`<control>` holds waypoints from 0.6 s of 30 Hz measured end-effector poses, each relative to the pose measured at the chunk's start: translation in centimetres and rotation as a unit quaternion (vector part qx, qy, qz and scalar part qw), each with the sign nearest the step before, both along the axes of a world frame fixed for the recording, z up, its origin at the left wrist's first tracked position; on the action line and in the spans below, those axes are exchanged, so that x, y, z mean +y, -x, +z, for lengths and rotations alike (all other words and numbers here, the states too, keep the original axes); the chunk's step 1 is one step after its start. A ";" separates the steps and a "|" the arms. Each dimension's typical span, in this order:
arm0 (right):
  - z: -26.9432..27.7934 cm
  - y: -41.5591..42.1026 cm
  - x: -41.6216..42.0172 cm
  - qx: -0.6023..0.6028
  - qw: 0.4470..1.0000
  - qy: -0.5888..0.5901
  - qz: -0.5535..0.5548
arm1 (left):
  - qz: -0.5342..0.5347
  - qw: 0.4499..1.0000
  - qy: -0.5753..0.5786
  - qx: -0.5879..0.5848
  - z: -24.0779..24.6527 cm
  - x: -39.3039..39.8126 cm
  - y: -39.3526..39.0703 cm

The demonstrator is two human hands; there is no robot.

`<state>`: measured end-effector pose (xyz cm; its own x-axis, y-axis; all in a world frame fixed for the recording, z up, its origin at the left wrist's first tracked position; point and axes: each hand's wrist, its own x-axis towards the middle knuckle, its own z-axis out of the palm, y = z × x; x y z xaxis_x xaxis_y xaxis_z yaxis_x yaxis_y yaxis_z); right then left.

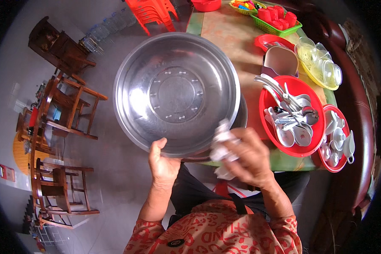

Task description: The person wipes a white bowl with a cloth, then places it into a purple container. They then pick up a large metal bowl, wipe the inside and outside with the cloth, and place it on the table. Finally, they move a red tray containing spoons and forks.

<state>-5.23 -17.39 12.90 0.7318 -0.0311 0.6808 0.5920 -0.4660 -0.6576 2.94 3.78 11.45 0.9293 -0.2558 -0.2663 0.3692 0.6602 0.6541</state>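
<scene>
A large stainless steel basin (pixel 177 92) is held up before me, its inside facing the camera. My left hand (pixel 165 162) grips its near rim, the thumb over the edge and the other fingers hidden beneath. In my right hand (pixel 249 155) is a crumpled white cloth or tissue (pixel 222 143), at the basin's lower right rim. This hand is slightly blurred. Behind the basin, part of another metal vessel (pixel 242 112) shows at the right.
On the table (pixel 228 31) stand a red basin of spoons and ladles (pixel 293 152), a red tray of white crockery (pixel 328 165), a yellow basket with clear bowls (pixel 324 84) and a green basket of red cups (pixel 276 30). Wooden chairs (pixel 68 190) stand left; a leather sofa (pixel 355 117) is right.
</scene>
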 end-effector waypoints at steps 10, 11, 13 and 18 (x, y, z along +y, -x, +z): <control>-1.7 -4.2 2.6 0.098 0.821 -0.562 -0.030 | -0.104 0.958 0.192 0.186 -2.4 -0.9 0.6; -1.9 -4.9 2.9 0.065 0.783 -0.617 0.040 | -0.112 0.957 0.191 0.188 -2.4 -0.7 0.5; -3.3 -5.5 3.1 0.064 0.741 -0.660 0.108 | -0.130 0.954 0.189 0.194 -2.1 -0.4 0.3; -4.3 -5.1 5.1 0.170 0.695 -0.678 0.170 | -0.105 0.965 0.156 0.185 -1.6 0.4 0.1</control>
<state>-0.18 -12.27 8.60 0.9650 -0.2613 -0.0195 0.2195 0.8467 -0.4847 2.81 4.15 9.86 0.7041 -0.5500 -0.4492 0.6867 0.6884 0.2335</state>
